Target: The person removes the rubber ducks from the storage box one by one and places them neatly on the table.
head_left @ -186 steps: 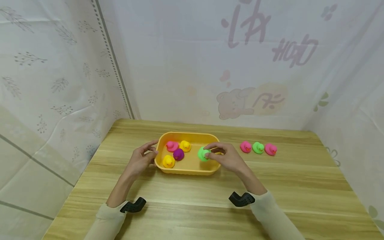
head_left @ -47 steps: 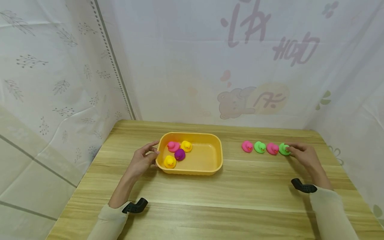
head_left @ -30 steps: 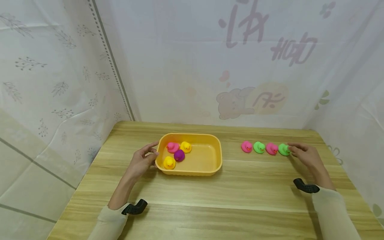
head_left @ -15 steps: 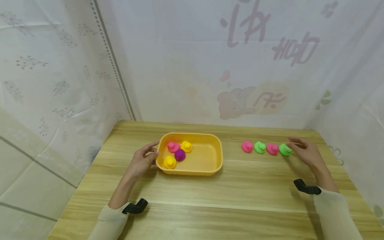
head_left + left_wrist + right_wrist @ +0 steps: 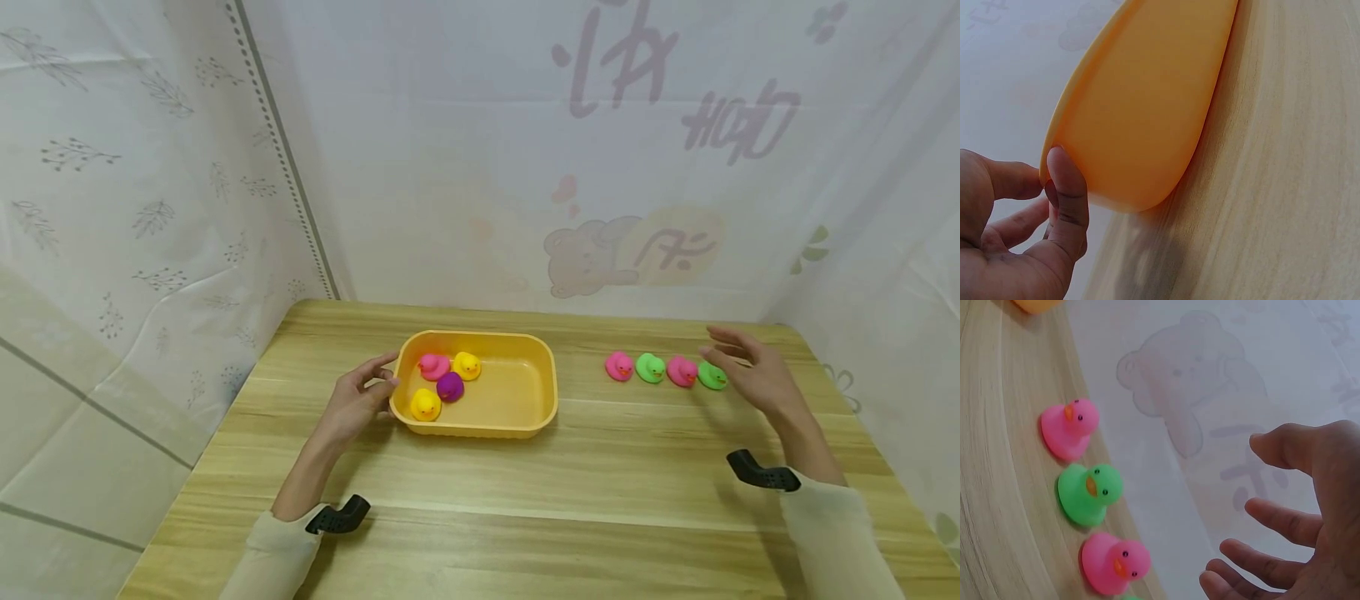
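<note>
At the left end of the yellow plastic basin (image 5: 517, 429) my left hand (image 5: 358, 400) holds the rim. In the left wrist view its thumb lies against the basin wall (image 5: 1141, 106), and a finger meets the rim. Inside sit a pink duck (image 5: 435, 367), a purple duck (image 5: 450, 387) and two yellow ducks (image 5: 426, 406). My right hand (image 5: 761, 375), fingers spread and holding nothing, hovers over the right end of a duck row: pink (image 5: 618, 367), green (image 5: 650, 368), pink (image 5: 682, 372) and green (image 5: 712, 376). My hand partly overlaps that last green duck.
Everything stands on a wood-grain table (image 5: 525, 517). A pale printed cloth (image 5: 450, 167) hangs behind its back edge, with more cloth at both sides. Black wrist mounts (image 5: 761, 472) sit on both forearms.
A green duck has gone from the basin to the right end of the row. My right hand has let go of it and lifted, drifting slightly left. My left hand stays put.
</note>
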Demonstrator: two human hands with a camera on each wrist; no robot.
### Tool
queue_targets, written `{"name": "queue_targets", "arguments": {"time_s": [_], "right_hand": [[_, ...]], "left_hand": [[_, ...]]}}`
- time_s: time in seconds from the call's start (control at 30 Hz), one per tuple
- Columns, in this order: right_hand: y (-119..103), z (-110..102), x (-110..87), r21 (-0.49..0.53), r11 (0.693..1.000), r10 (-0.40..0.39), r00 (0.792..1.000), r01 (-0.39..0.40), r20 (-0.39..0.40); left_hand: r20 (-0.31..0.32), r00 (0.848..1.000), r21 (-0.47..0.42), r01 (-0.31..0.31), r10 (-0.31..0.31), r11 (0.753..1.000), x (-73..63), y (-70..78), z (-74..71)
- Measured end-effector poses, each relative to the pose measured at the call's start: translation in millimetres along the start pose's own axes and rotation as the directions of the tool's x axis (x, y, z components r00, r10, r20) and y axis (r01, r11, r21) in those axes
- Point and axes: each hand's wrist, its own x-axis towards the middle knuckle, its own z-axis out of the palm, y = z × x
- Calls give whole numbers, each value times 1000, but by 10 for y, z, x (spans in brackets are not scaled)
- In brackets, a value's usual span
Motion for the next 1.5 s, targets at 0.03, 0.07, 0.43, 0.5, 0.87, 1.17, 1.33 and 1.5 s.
{"name": "queue_targets", "arguments": {"time_s": [0.03, 0.07, 0.43, 0.5, 0.87, 1.17, 1.33, 1.5], "right_hand": [[-22, 11, -4, 6, 1000, -10, 1000, 10, -1], [-43, 23, -9, 12, 1000, -19, 1000, 19, 0], [-193, 231, -43, 9, 989, -145, 989, 145, 18], [-216, 267, -41, 5, 986, -166, 986, 166, 22], [-366, 446, -29, 61, 979, -197, 977, 193, 82], [-567, 660, -1, 149, 961, -252, 959, 232, 129], [-673, 763, -2, 168, 952, -282, 947, 257, 152], [-780, 867, 3, 199, 948, -285, 942, 250, 178]], "left_hand": [[0, 1000, 0, 1, -1, 1000, -2, -1, -1], [0, 1000, -1, 1, -1, 1000, -3, -1, -1], [3, 1000, 5, 11, -11, 1000, -11, -10, 3], [1, 1000, 7, 10, -10, 1000, -10, -12, 3], [4, 1000, 6, 1, -1, 1000, 19, -12, 12], [-4, 1000, 9, 11, -11, 1000, 18, 12, -1], [-3, 1000, 9, 14, -14, 1000, 19, 7, -5], [-5, 1000, 9, 15, -15, 1000, 16, -1, -4]]}}
